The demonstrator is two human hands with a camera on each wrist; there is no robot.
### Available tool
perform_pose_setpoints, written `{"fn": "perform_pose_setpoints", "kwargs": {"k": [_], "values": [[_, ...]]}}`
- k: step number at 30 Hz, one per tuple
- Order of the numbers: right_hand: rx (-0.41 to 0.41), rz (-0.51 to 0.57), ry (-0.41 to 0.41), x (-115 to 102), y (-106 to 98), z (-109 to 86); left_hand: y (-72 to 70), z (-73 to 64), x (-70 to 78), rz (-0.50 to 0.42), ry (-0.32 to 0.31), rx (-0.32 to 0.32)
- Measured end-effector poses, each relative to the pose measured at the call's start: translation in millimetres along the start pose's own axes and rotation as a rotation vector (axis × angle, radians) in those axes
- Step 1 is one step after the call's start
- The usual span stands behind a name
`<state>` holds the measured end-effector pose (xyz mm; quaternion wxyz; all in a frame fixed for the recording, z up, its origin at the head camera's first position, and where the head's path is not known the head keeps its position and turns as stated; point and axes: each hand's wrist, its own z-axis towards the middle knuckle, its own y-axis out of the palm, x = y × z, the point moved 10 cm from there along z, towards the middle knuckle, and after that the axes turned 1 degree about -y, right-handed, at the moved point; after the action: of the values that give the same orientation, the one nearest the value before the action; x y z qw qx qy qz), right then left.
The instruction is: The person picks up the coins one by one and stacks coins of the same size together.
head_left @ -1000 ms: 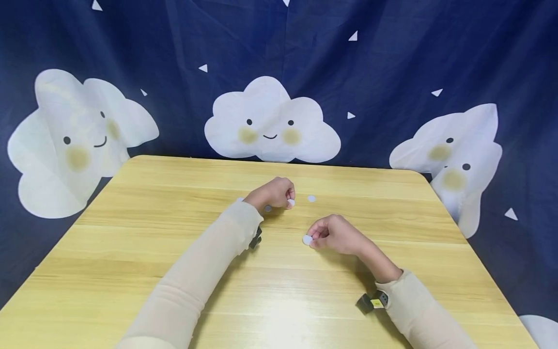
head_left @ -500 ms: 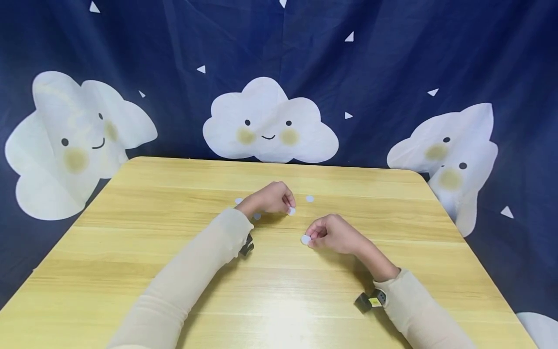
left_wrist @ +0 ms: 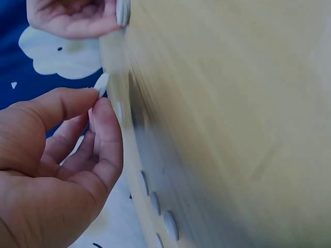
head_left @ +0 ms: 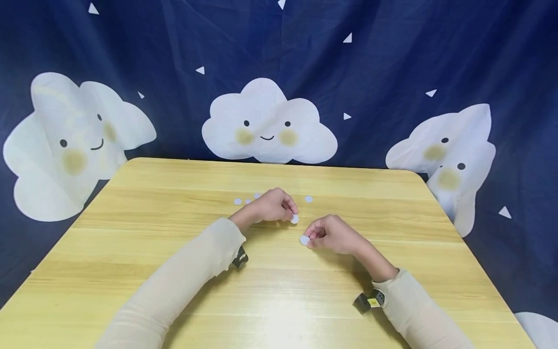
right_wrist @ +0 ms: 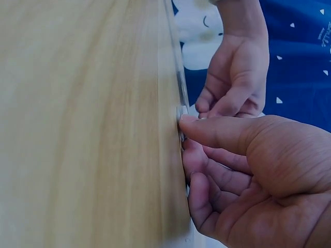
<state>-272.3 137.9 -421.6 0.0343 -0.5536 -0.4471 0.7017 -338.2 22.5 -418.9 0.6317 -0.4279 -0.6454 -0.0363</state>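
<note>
My left hand pinches a small white disc between thumb and fingertips, held out over the table; the left wrist view shows this disc nearly edge-on. Just nearer and to the right, my right hand grips a small stack of white discs low at the tabletop. In the left wrist view the stack shows layered edges. The right wrist view has the right thumb over the stack's edge, with the left hand close beyond.
Several loose white discs lie on the wooden table, behind and left of the left hand. Another loose disc lies farther back, to the right. A dark blue cloth with clouds hangs behind the table.
My left hand has moved nearer, toward the right hand, with its disc still pinched. More of the loose discs behind it now show. The right hand has stayed in place.
</note>
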Motion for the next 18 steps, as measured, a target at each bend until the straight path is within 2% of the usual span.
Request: {"fn": "perform_pose_setpoints", "kwargs": {"k": [4,8,18], "values": [[-0.002,0.003,0.007,-1,0,-0.2,2.4,-7.2,1.5,-0.057,-0.022,0.023],[-0.002,0.0,0.005,-1,0,0.1,6.6,-13.3,3.9,-0.067,-0.031,0.038],[-0.002,0.01,0.001,1,1,0.4,24.7,-27.4,8.1,-0.078,-0.013,0.017]]}}
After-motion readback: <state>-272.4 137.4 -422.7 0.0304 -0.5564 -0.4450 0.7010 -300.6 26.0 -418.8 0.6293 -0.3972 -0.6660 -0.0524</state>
